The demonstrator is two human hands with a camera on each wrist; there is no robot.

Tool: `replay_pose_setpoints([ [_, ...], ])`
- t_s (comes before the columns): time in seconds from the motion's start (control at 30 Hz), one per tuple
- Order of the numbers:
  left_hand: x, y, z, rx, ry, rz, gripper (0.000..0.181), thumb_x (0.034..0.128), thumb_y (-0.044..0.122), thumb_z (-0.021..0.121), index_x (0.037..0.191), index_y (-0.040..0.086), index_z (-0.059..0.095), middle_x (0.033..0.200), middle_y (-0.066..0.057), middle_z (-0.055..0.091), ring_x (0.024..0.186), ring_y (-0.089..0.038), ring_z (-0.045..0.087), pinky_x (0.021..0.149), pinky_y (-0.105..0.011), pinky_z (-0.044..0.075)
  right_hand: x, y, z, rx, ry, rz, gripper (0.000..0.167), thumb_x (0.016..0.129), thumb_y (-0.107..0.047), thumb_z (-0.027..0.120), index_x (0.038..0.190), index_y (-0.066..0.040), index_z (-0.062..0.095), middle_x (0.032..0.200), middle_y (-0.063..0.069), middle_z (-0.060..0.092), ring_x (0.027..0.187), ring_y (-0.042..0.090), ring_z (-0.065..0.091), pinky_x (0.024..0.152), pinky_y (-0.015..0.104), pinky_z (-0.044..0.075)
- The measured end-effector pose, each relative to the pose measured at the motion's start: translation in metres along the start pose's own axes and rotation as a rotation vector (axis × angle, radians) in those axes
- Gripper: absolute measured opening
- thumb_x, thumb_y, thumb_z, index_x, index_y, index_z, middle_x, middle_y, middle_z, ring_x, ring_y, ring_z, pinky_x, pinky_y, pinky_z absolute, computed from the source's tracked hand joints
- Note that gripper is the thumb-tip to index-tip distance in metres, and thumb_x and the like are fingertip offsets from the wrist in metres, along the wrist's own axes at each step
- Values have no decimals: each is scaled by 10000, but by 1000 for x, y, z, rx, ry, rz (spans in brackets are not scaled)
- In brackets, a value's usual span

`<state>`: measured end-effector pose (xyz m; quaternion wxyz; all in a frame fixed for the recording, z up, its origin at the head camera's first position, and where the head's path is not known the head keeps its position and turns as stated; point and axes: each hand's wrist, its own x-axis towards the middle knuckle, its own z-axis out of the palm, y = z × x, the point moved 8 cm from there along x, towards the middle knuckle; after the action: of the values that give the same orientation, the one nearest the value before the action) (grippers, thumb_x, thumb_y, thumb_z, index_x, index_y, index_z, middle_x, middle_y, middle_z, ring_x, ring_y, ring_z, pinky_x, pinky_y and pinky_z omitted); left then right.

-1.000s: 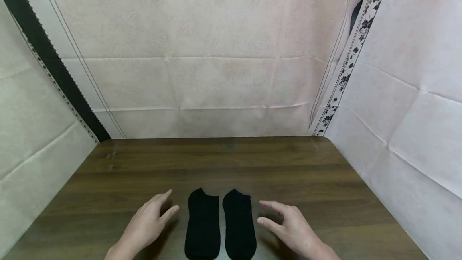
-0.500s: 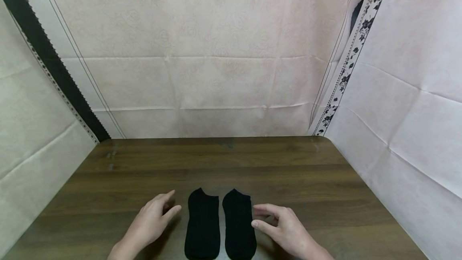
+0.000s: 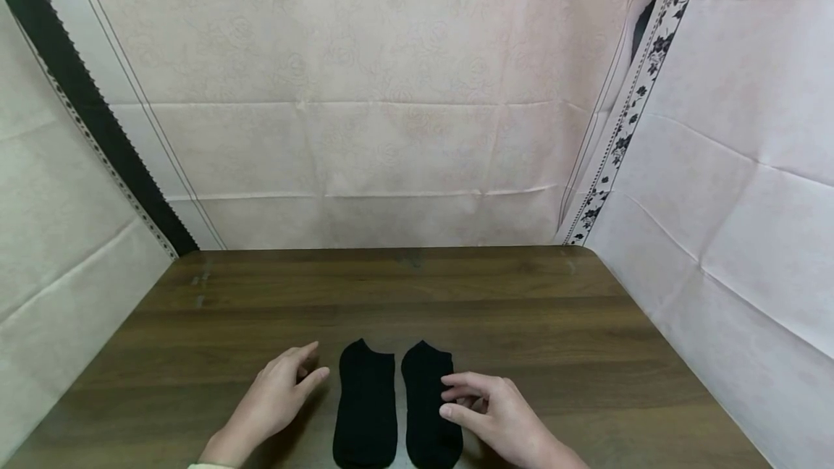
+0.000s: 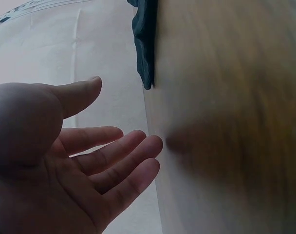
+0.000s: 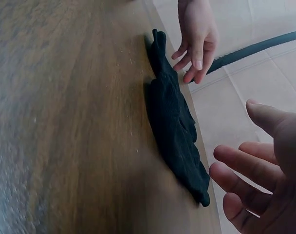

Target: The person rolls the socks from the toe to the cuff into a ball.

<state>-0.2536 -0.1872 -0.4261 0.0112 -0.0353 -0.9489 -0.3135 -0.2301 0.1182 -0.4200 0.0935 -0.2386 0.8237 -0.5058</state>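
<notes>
Black socks (image 3: 366, 407), two of 'em, are lying flat and side by side on the wooden table (image 3: 260, 317), so we'd call them laid out, with neither gripped or lifted yet. Our left hand (image 3: 270, 393) hangs relaxed, thumb apart, beside them; our right hand (image 3: 498, 415), loosely spread, holds nothing above the right sock's (image 3: 426, 404) outer edge. We can't spot any containers.

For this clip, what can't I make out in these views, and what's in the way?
Head view: right sock, part of its outer edge hidden behind the right hand.
Head view: left sleeve, nearly all cut off by the bottom edge.
Left wrist view: black fabric, the rest cut off by the top edge.
Left wrist view: table, its grain blurred.
</notes>
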Motion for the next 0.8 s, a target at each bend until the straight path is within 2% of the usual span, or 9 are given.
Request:
replay_pose_setpoints([
  [0.27, 4, 4, 5, -20, -10, 11, 533, 988, 294, 666, 1417, 3, 539, 1275, -89, 631, 959, -151, 587, 821, -435, 515, 2, -5, 12, 31, -45, -13, 364, 968, -266, 697, 1285, -90, 664, 1085, 28, 743, 980, 106, 671, 714, 266, 505],
  [0.6, 7, 5, 6, -44, -11, 7, 509, 990, 270, 665, 1408, 2, 548, 1250, -82, 637, 933, -147, 578, 802, -417, 511, 3, -9, 25, 22, -74, -91, 360, 960, -269, 706, 1246, -50, 683, 1044, 56, 751, 833, 68, 644, 677, 248, 507],
  [0.8, 9, 6, 8, -48, -16, 5, 500, 991, 276, 663, 1397, 3, 558, 1224, -69, 641, 914, -141, 571, 784, -404, 508, 5, -10, 32, 34, -117, -77, 359, 968, -264, 696, 1263, -61, 676, 1070, 42, 746, 943, 66, 654, 718, 253, 504],
])
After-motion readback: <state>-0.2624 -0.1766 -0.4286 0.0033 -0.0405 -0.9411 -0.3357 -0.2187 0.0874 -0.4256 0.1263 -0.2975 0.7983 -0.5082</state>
